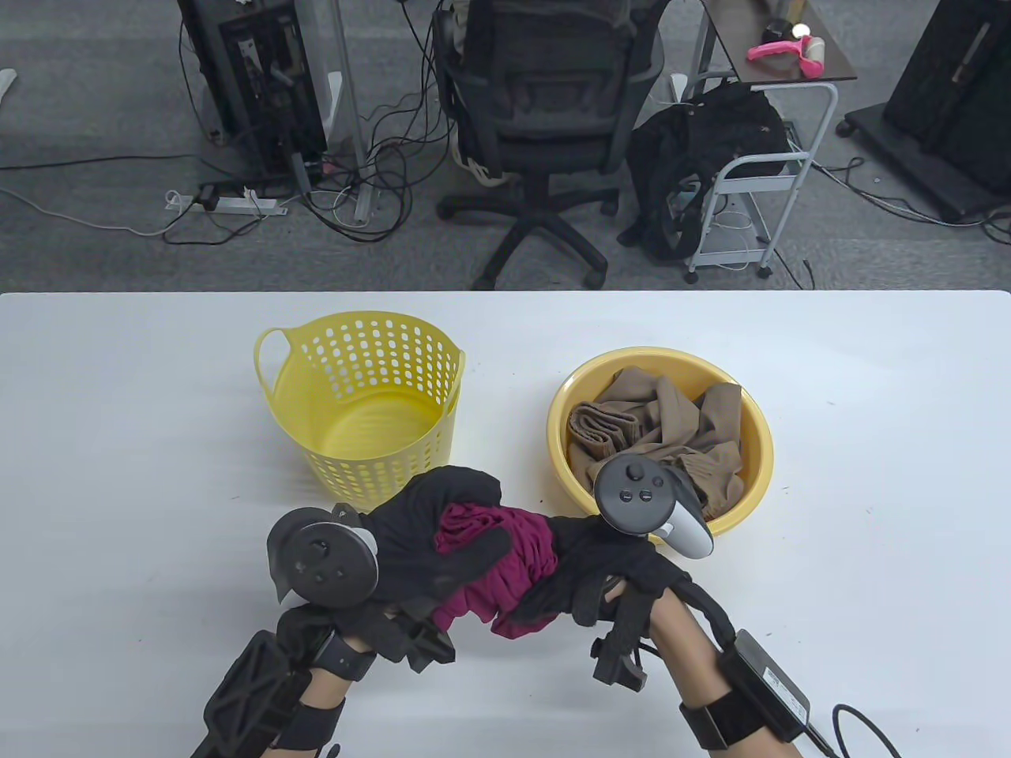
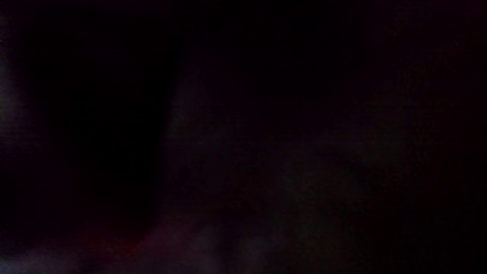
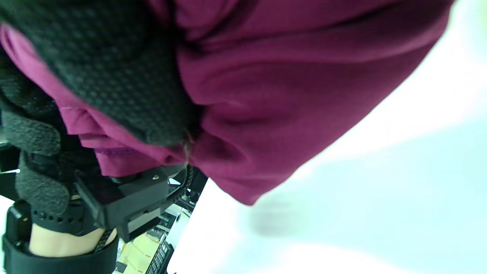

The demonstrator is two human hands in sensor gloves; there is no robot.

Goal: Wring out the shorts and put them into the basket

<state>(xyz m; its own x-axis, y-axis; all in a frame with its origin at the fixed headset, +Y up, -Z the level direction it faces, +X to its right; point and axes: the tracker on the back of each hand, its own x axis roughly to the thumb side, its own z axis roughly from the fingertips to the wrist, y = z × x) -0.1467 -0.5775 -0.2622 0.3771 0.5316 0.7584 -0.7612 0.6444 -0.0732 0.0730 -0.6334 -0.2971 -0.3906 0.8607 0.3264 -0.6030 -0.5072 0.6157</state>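
Observation:
The maroon shorts (image 1: 505,572) are bunched into a tight roll held above the table's front middle. My left hand (image 1: 442,529) grips the roll's left end, fingers curled over it. My right hand (image 1: 600,568) grips the right end from the other side. The right wrist view fills with maroon shorts (image 3: 289,87) and a black gloved finger (image 3: 114,76) wrapped over them. The left wrist view is almost wholly dark. The yellow perforated basket (image 1: 276,391) stands behind my left hand, with nothing in it.
A yellow basin (image 1: 754,474) at the right of the basket holds brown garments (image 1: 663,434). The white table (image 1: 118,474) stretches to both sides. Beyond its far edge stand an office chair (image 1: 545,134), cables and a small cart (image 1: 758,181).

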